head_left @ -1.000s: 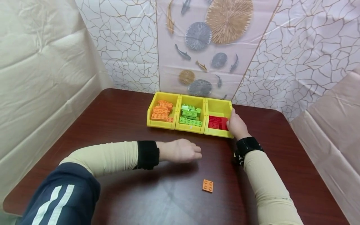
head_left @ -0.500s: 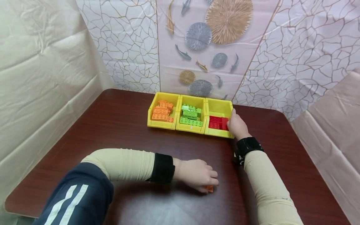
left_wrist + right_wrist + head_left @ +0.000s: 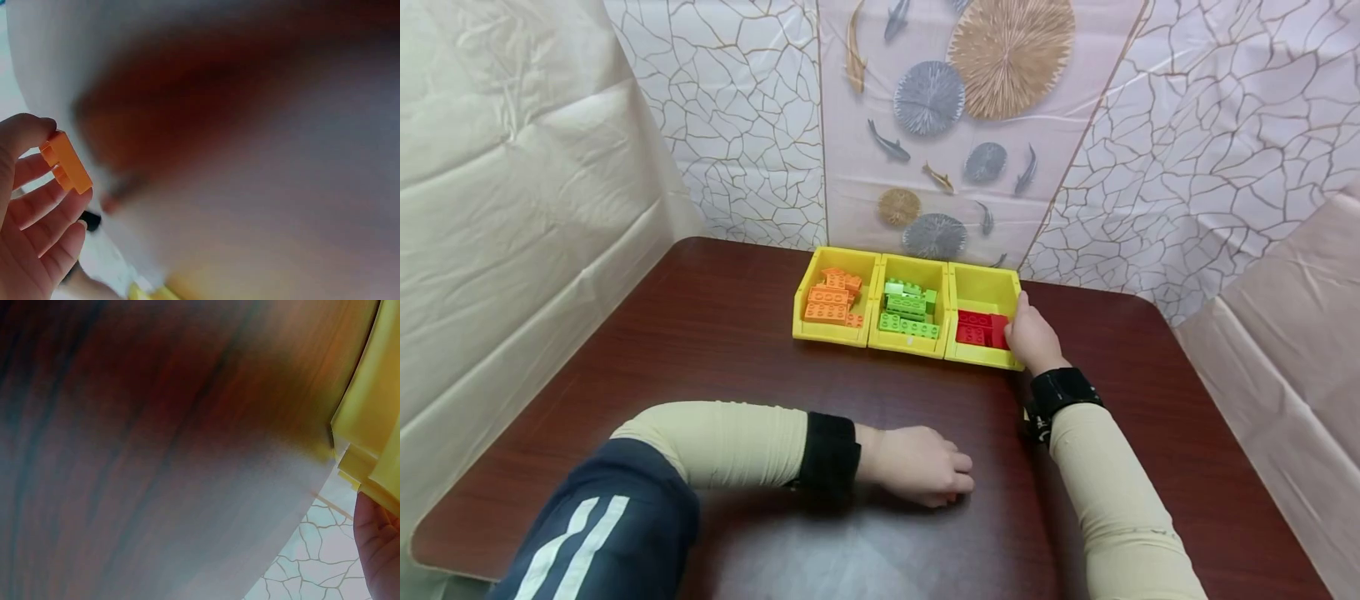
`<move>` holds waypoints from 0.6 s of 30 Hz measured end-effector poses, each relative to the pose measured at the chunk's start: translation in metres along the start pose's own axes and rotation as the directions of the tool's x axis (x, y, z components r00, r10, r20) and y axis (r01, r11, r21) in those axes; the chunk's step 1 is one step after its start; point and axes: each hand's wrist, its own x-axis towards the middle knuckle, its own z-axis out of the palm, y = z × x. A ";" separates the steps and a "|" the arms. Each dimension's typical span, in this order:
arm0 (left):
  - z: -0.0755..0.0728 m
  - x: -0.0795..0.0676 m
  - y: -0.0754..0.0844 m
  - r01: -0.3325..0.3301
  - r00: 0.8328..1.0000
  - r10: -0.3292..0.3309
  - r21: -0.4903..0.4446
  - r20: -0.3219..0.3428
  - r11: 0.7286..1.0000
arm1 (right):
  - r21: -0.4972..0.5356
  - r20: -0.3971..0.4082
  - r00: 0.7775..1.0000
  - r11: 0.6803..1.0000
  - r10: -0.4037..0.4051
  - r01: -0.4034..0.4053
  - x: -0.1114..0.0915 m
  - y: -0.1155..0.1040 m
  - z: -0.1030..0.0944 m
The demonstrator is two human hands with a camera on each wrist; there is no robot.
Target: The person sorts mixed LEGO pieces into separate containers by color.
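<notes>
My left hand (image 3: 913, 465) is low over the middle of the table. Its thumb and fingertips pinch an orange toy building brick (image 3: 74, 164), seen from the side in the left wrist view; in the head view the hand almost hides it. Farther back, my right hand (image 3: 1036, 337) holds the right-hand wall of the yellow bin (image 3: 988, 283) that contains red bricks (image 3: 975, 327). In the right wrist view, its fingers (image 3: 374, 528) lie against the bin's yellow edge.
Two more yellow bins adjoin it on the left: one with orange bricks (image 3: 827, 306), one with green bricks (image 3: 907, 305). They stand near the back of the dark wooden table (image 3: 737, 333). Patterned cloth (image 3: 752, 125) hangs behind and at the sides.
My left hand moved right and toward me, down onto the orange brick lying on the table, and took hold of it, then shifted slightly left. My right hand stayed on the bin.
</notes>
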 end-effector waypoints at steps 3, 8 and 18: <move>-0.002 -0.019 -0.016 0.072 0.997 -0.071 0.019 -0.024 0.997 | -0.007 -0.001 1.000 1.000 -0.003 0.003 0.001 0.000 0.001; -0.007 -0.062 -0.051 0.180 0.981 -0.177 0.032 -0.074 0.983 | -0.014 -0.004 1.000 1.000 -0.005 0.005 0.002 0.000 -0.001; -0.012 -0.128 -0.134 0.522 0.842 -0.530 -0.092 -0.104 0.848 | -0.015 -0.011 1.000 1.000 -0.009 0.009 0.001 0.000 0.002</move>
